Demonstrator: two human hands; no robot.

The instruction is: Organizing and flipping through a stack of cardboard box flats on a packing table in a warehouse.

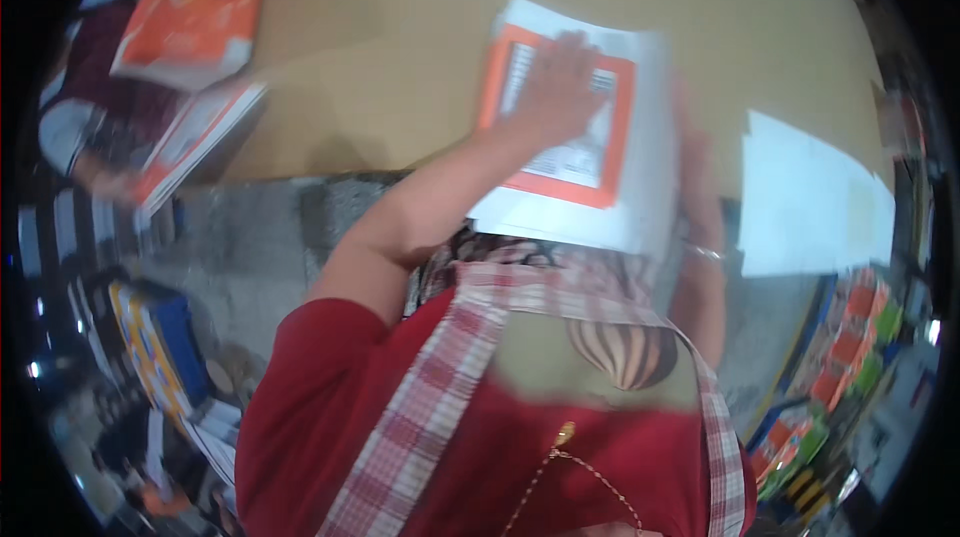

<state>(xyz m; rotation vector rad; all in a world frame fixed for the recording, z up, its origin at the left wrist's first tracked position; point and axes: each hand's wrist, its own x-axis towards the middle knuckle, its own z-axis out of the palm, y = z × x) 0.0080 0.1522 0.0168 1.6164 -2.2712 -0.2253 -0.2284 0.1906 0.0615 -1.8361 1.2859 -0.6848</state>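
A stack of white sheets (515, 215) lies on the tan table, its near edge reaching toward my apron. The top sheet carries an orange-framed print (625, 137) with a pale panel of small print inside. My left hand (565, 87) rests flat on that print, palm down, fingers stretched out. Along the stack's right side is my right hand (697, 162), upright by the sheet edges. Motion smears its fingers, so their hold cannot be made out. The stack's right edge is blurred too.
To the right, white sheets (805, 197) lie at the edge of the table (400, 27). At far left, a co-worker's hand (110, 182) holds orange-and-white printed sheets (195, 142), near an orange printed packet (195, 12). Orange and green packs (850, 337) sit low at right.
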